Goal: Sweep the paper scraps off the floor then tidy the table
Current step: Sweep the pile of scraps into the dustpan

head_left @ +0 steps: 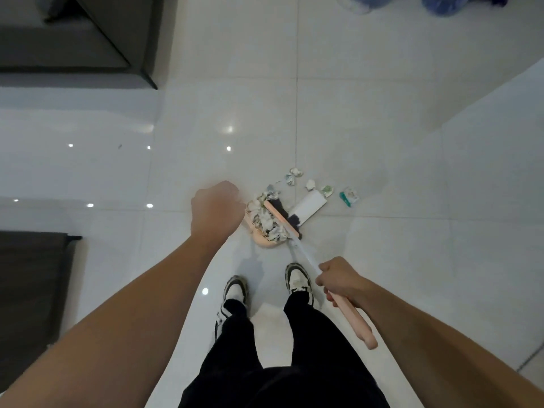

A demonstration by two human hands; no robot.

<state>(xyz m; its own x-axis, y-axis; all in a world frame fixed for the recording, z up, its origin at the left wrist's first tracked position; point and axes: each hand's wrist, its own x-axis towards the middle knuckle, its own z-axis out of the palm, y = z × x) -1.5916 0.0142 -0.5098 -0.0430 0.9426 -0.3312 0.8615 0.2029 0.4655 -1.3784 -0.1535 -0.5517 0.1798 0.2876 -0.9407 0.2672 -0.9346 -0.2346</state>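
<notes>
The right hand (338, 278) is curled round the pink broom handle (353, 316), its grip tight. The broom head (281, 218) presses crumpled paper scraps (266, 219) into the pink dustpan (260, 241) on the floor (206, 113). The left hand (213, 209) is fisted just left of the dustpan; what it holds is hidden. More scraps (294, 175) lie beyond the dustpan, apart from it.
</notes>
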